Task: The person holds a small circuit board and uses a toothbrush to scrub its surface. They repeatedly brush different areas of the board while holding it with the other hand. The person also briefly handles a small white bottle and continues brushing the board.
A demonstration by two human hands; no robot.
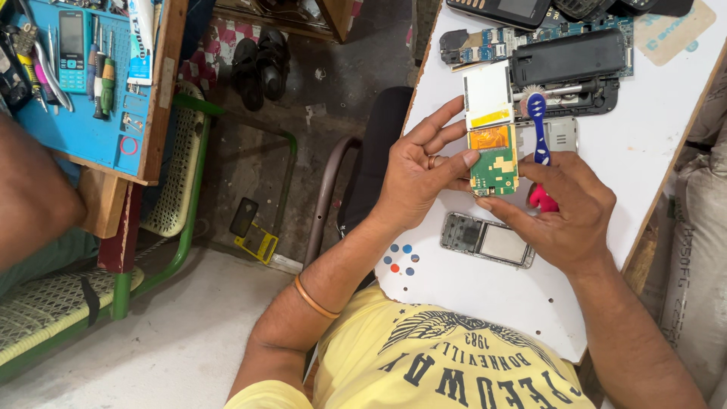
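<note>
Left hand (420,170): fingers spread, thumb pinching green circuit board (493,163), frame centre.
Right hand (564,208): gripping blue toothbrush (537,121), touching board's lower edge.

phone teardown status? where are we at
Done: the phone is open; its empty silver frame lies on the white table, with the black back cover and other parts farther up. In hand: the left hand holds the green circuit board, display still attached; the right hand grips a blue toothbrush beside it. Left: nothing is reassembled yet.
</note>
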